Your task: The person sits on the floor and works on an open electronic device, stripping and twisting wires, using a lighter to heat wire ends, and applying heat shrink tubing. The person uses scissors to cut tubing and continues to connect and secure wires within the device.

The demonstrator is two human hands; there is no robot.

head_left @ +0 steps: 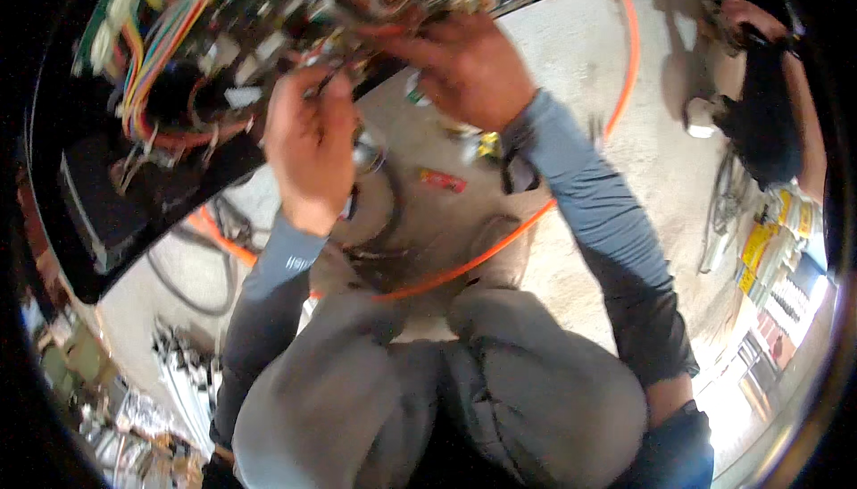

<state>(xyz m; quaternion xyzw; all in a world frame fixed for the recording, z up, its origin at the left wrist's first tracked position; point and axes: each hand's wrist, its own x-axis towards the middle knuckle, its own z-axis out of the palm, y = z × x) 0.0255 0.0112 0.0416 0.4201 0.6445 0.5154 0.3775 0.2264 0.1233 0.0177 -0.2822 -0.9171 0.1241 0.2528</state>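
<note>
In front of me is an open dark housing packed with circuit boards and bundled wires. My left hand is at its near edge, fingers curled in and thumb pressed against them. A thin dark piece shows at those fingertips, too blurred to name. From the right, my right hand reaches in among the wiring, its fingers drawn together and pointing left toward the left hand. Motion blur hides what its fingertips hold. A bundle of multicoloured wires runs down the housing's left side, beside a green circuit board.
An orange hose crosses the floor before my knees. Below my hands lie a red packet and a dark coiled cable. Another person is at the far right, near yellow-labelled packages. Assorted parts lie at the lower left.
</note>
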